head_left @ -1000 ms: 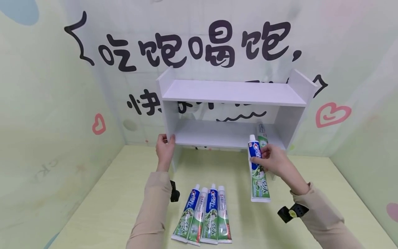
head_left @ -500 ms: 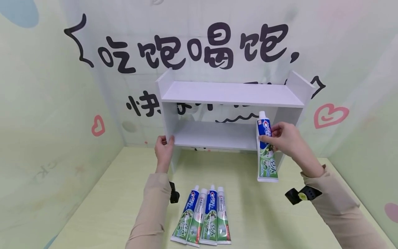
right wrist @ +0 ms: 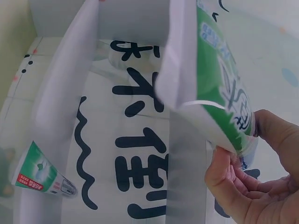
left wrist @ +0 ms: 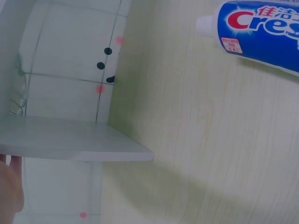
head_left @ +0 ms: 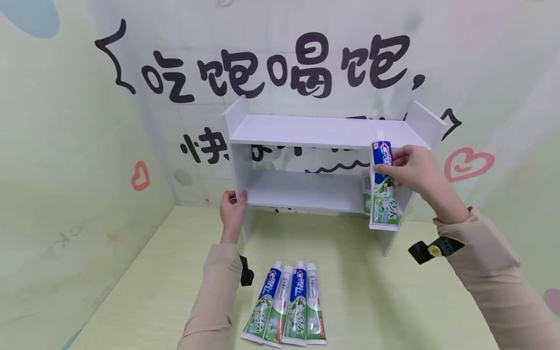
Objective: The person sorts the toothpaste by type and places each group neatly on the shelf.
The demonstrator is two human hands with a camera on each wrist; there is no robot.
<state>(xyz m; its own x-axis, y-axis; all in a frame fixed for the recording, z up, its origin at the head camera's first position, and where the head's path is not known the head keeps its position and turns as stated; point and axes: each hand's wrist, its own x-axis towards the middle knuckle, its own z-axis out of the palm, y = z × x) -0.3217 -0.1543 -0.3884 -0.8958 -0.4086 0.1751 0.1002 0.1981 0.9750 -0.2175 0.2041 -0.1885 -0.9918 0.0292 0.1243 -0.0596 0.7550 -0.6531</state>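
My right hand (head_left: pixel 417 167) pinches a blue and green Crest toothpaste tube (head_left: pixel 386 199) by its side, cap up. It hangs upright before the right part of the white two-tier shelf (head_left: pixel 306 130), its cap level with the upper board. In the right wrist view, thumb and fingers hold the tube (right wrist: pixel 224 88). Behind it, a paler green tube (head_left: pixel 366 197) lies on the lower board, partly hidden; its end shows in the right wrist view (right wrist: pixel 42 172). My left hand (head_left: pixel 232 214) grips the shelf's left side panel (left wrist: pixel 74 142), thumb at the front edge.
Several toothpaste tubes (head_left: pixel 297 306) lie side by side on the pale wooden table (head_left: pixel 153 291), caps toward the shelf. Blue Crest tubes alternate with paler ones. A wall (head_left: pixel 280 29) with black lettering stands close behind the shelf.
My right hand has raised the toothpaste tube and moved it slightly right, from below the lower board to the upper board's height. The left hand stays on the side panel.
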